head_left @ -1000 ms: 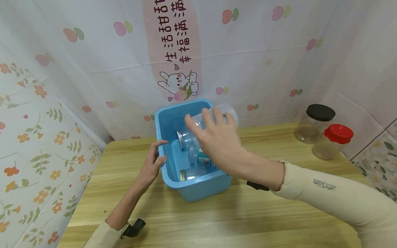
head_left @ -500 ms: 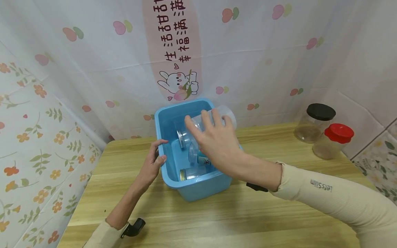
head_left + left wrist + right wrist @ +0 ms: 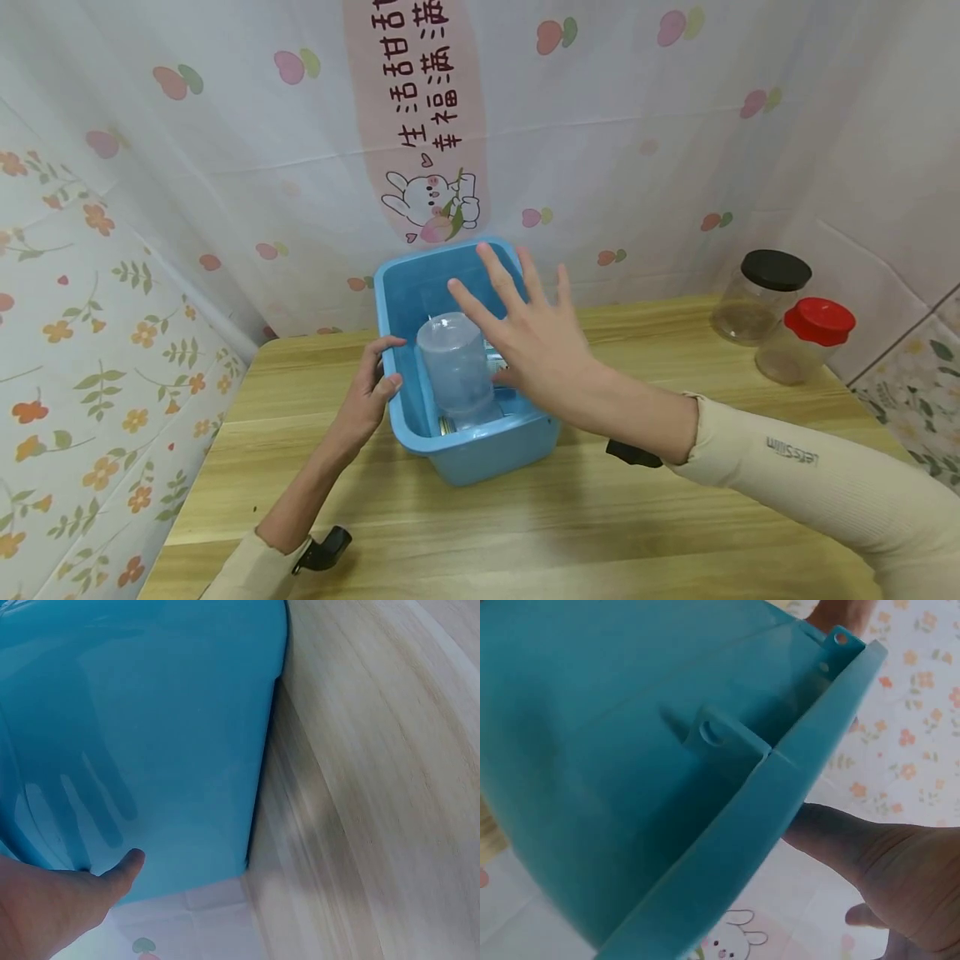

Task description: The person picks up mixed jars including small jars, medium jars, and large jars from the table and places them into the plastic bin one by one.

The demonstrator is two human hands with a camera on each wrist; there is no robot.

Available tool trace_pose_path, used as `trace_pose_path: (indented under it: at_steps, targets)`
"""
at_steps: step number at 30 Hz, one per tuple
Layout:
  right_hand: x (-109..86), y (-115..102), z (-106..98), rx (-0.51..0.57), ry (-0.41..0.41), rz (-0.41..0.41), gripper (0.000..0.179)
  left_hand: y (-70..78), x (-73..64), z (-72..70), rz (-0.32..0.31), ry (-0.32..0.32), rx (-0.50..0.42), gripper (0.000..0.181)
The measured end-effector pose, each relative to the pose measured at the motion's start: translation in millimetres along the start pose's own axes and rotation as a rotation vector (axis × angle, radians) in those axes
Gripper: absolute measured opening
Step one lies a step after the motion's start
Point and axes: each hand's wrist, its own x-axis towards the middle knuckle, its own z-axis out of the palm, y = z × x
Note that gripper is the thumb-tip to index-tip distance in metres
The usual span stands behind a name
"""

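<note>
The left hand grips the blue bin. The right hand, spread and empty, half-hides a labelled jar; a translucent jar tilts between the hands.

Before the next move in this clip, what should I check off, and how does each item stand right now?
1. Blue bin steadied: left hand grips its rim; ok.
2. Right hand free: fingers spread over the bin, gripping nothing; ok.
3. Large clear container inside the bin: ok.
4. Container settled firmly: its support is hidden; cannot tell.
5. Clear view of the bin's other contents: the container and right hand cover much of them; not ok.
6. Lids on the black-lidded jar and red-lidded jar: both on; ok.
</note>
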Motion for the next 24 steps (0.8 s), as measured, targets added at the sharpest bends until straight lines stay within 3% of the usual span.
trace_pose_path:
  at_steps: [24]
  targets:
    - [-22.3,49,16,0.087,-0.024,0.132,0.114,-2.3,0.4,0.5,0.004,-0.007,-0.005,0.049]
